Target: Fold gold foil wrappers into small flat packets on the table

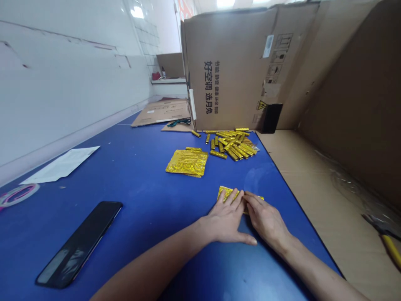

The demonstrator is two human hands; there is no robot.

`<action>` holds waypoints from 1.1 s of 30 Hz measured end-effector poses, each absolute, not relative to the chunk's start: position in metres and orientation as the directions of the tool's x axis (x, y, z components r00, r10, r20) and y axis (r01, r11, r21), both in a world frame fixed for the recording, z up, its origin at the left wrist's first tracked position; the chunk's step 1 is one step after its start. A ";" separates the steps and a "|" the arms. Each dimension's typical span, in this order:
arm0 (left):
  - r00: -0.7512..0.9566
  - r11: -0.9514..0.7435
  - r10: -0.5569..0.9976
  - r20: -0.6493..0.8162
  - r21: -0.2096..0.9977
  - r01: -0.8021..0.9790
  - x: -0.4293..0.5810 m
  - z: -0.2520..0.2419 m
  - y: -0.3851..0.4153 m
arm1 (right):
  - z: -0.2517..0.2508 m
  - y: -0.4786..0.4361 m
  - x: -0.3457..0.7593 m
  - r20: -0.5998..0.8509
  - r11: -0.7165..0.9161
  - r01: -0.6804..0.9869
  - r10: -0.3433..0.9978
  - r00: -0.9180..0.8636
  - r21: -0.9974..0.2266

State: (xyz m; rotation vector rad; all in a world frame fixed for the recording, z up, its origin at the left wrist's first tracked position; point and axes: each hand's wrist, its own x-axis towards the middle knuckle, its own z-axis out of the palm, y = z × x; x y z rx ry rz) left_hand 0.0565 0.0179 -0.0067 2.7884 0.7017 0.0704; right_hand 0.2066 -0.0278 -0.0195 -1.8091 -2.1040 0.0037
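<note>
L hand (230,217) flat on gold sheet (228,193), fingers straight, gripping nothing; R hand (266,219) fingers bent over it, grip unclear. Prob. mid-press; next move needs even pressure.

A small workroom or packing corner is suggested — whether it is set within a home or a business cannot be told. A plain blue desk (140,188) is given over to handwork in batches: gold sheets (187,162) are stacked, and many gold rolls (232,146) are heaped near the far edge. The desk is walled in by a large carton (238,71), printed for an air conditioner and marked with handling symbols. Flattened cardboard (163,112) is laid beyond. Supplies are kept close — a roll of tape (34,190) and yellow-handled pliers (390,248). The white wall (78,75) is marked and scuffed.
</note>
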 end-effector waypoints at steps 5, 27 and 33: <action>0.831 -0.802 0.555 -0.031 0.245 0.544 0.056 -0.008 0.017 | -0.020 -0.019 0.215 0.201 0.228 0.955 0.961 -0.189 -0.191; 0.739 -0.741 0.669 0.078 0.137 0.657 0.055 -0.012 0.020 | -0.010 -0.019 0.219 0.058 0.132 0.990 0.990 -0.128 -0.058; 0.740 -0.744 0.667 0.090 0.135 0.654 0.055 -0.012 0.020 | -0.008 -0.021 0.218 0.070 0.126 0.991 0.990 -0.123 -0.047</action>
